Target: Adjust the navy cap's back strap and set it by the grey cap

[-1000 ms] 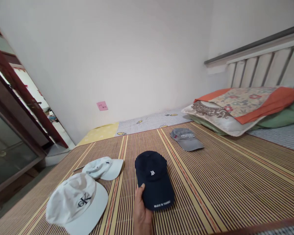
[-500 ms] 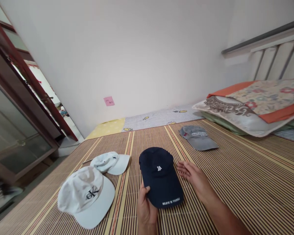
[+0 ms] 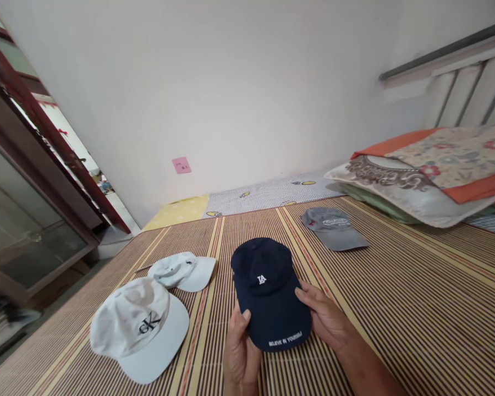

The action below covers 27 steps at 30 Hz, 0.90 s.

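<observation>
A navy baseball cap [image 3: 264, 297] with white "LA" lettering and "BELIEVE IN YOURSELF" on its brim is held up in front of me, brim towards me. My left hand [image 3: 240, 344] grips the brim's left edge, thumb on top and the other fingers underneath. On the opposite edge, my right hand [image 3: 324, 313] is closed in the same way, its thumb showing above the brim. To the left lies a white cap [image 3: 138, 324] with a "CK" mark, and just behind it a smaller pale cap [image 3: 183, 270]. A grey cap [image 3: 334, 228] rests farther back on the right.
The caps lie on a striped mat [image 3: 400, 308] over a bed. Folded pillows [image 3: 441, 170] are stacked at the back right, near a white radiator [image 3: 474, 91]. A wall with a pink note [image 3: 181, 165] rises behind; a door [image 3: 61, 148] stands at the left.
My right hand has moved left and taken hold of the navy cap's right brim edge; before, it was apart with fingers spread. My left hand keeps its grip.
</observation>
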{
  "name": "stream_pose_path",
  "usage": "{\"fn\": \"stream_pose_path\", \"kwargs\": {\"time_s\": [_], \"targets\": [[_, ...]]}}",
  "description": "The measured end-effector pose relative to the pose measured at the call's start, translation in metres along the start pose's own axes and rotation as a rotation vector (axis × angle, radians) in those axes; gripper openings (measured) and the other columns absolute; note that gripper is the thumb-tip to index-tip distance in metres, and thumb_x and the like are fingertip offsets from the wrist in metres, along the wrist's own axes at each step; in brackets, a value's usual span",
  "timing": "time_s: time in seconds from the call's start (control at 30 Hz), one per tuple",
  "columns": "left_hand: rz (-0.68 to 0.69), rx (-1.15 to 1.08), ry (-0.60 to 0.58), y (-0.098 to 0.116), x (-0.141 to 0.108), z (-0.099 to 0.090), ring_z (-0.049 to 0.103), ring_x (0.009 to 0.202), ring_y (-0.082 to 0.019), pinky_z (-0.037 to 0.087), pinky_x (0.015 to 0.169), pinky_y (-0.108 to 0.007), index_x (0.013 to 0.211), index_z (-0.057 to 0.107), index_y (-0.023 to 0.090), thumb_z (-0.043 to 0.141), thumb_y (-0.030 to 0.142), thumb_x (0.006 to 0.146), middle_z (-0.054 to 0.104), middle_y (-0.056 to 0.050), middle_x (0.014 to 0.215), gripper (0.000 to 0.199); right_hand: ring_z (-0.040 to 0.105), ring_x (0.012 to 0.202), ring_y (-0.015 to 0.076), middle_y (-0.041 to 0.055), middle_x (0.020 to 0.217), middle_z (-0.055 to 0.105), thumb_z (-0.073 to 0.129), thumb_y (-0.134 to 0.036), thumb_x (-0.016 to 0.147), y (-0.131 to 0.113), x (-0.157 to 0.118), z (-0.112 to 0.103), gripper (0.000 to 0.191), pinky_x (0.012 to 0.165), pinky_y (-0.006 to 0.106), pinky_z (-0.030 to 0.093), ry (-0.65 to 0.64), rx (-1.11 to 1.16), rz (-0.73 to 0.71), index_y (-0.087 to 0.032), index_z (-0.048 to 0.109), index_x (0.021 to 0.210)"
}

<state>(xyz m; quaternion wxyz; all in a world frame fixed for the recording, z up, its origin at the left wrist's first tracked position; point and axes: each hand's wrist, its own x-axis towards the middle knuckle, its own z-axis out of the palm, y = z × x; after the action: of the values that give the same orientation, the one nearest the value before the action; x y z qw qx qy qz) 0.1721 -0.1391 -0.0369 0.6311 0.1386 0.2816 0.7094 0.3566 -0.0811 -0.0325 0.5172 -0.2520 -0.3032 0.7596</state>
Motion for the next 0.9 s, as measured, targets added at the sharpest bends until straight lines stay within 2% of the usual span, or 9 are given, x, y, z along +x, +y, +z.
{"fn": "stream_pose_path", "kwargs": {"time_s": [0.07, 0.17, 0.27, 0.37, 0.47, 0.57, 0.63, 0.73, 0.9], "targets": [[0.003, 0.016, -0.009, -0.001, 0.001, -0.002, 0.068, 0.128, -0.030, 0.045, 0.120, -0.049, 0.145, 0.060, 0.025, 0.074, 0.015, 0.084, 0.077, -0.011, 0.130, 0.064, 0.077, 0.105, 0.0295, 0.0085, 0.104, 0.084, 0.094, -0.042, 0.072, -0.003, -0.001, 0.005, 0.044, 0.114, 0.051, 0.047, -0.051, 0.006, -0.005, -0.022, 0.079, 0.109], [-0.008, 0.003, -0.006, -0.001, 0.001, -0.004, 0.068, 0.128, -0.030, 0.044, 0.121, -0.049, 0.144, 0.061, 0.024, 0.074, 0.013, 0.084, 0.076, -0.011, 0.131, 0.062, 0.077, 0.103, 0.0297, 0.0082, 0.100, 0.085, 0.093, -0.044, 0.071, -0.008, -0.003, 0.014, 0.039, 0.112, 0.051, 0.048, -0.060, 0.008, -0.026, -0.022, 0.081, 0.102], [-0.029, -0.020, 0.049, 0.001, 0.002, -0.005, 0.068, 0.128, -0.028, 0.042, 0.122, -0.046, 0.141, 0.064, 0.024, 0.072, 0.014, 0.087, 0.078, -0.011, 0.128, 0.056, 0.076, 0.104, 0.0290, 0.0081, 0.100, 0.085, 0.093, -0.048, 0.071, -0.011, -0.005, 0.017, 0.039, 0.113, 0.048, 0.048, -0.038, -0.011, -0.033, -0.024, 0.082, 0.099], [-0.053, -0.048, 0.110, 0.001, 0.005, -0.011, 0.070, 0.125, -0.029, 0.041, 0.123, -0.048, 0.145, 0.061, 0.025, 0.070, 0.016, 0.087, 0.080, -0.011, 0.123, 0.059, 0.076, 0.105, 0.0279, 0.0083, 0.103, 0.084, 0.090, -0.049, 0.074, -0.012, -0.008, 0.014, 0.038, 0.111, 0.047, 0.048, -0.073, -0.050, -0.042, -0.024, 0.083, 0.102], [-0.063, -0.075, 0.119, -0.003, 0.009, -0.021, 0.069, 0.125, -0.031, 0.040, 0.123, -0.052, 0.148, 0.057, 0.026, 0.068, 0.020, 0.090, 0.080, -0.010, 0.123, 0.060, 0.075, 0.108, 0.0275, 0.0091, 0.113, 0.082, 0.085, -0.044, 0.081, -0.017, -0.012, 0.011, 0.040, 0.108, 0.046, 0.051, -0.213, -0.116, -0.048, -0.025, 0.080, 0.115], [-0.052, -0.065, 0.137, -0.008, 0.013, -0.030, 0.067, 0.129, -0.031, 0.039, 0.124, -0.052, 0.150, 0.056, 0.027, 0.067, 0.024, 0.091, 0.079, -0.010, 0.125, 0.061, 0.071, 0.118, 0.0287, 0.0102, 0.127, 0.077, 0.081, -0.036, 0.084, -0.025, -0.019, 0.013, 0.051, 0.109, 0.046, 0.050, -0.375, -0.205, -0.067, -0.024, 0.071, 0.131], [-0.046, -0.045, 0.122, -0.010, 0.013, -0.033, 0.064, 0.133, -0.031, 0.037, 0.124, -0.053, 0.152, 0.054, 0.028, 0.067, 0.027, 0.091, 0.078, -0.011, 0.128, 0.062, 0.071, 0.117, 0.0289, 0.0093, 0.127, 0.077, 0.083, -0.034, 0.081, -0.030, -0.022, 0.018, 0.056, 0.108, 0.046, 0.051, -0.421, -0.255, -0.056, -0.024, 0.069, 0.134], [-0.027, -0.013, 0.083, -0.010, 0.013, -0.033, 0.059, 0.138, -0.031, 0.035, 0.125, -0.054, 0.153, 0.051, 0.030, 0.067, 0.027, 0.092, 0.075, -0.010, 0.135, 0.063, 0.075, 0.107, 0.0274, 0.0064, 0.118, 0.080, 0.088, -0.034, 0.074, -0.032, -0.024, 0.026, 0.057, 0.099, 0.042, 0.056, -0.432, -0.302, -0.006, -0.024, 0.072, 0.127], [-0.002, 0.008, 0.042, -0.008, 0.010, -0.026, 0.055, 0.143, -0.029, 0.036, 0.125, -0.052, 0.153, 0.051, 0.033, 0.067, 0.027, 0.093, 0.071, -0.008, 0.141, 0.063, 0.076, 0.092, 0.0229, 0.0029, 0.102, 0.082, 0.092, -0.037, 0.070, -0.029, -0.022, 0.031, 0.050, 0.075, 0.029, 0.059, -0.315, -0.371, 0.018, -0.025, 0.075, 0.115]]}}
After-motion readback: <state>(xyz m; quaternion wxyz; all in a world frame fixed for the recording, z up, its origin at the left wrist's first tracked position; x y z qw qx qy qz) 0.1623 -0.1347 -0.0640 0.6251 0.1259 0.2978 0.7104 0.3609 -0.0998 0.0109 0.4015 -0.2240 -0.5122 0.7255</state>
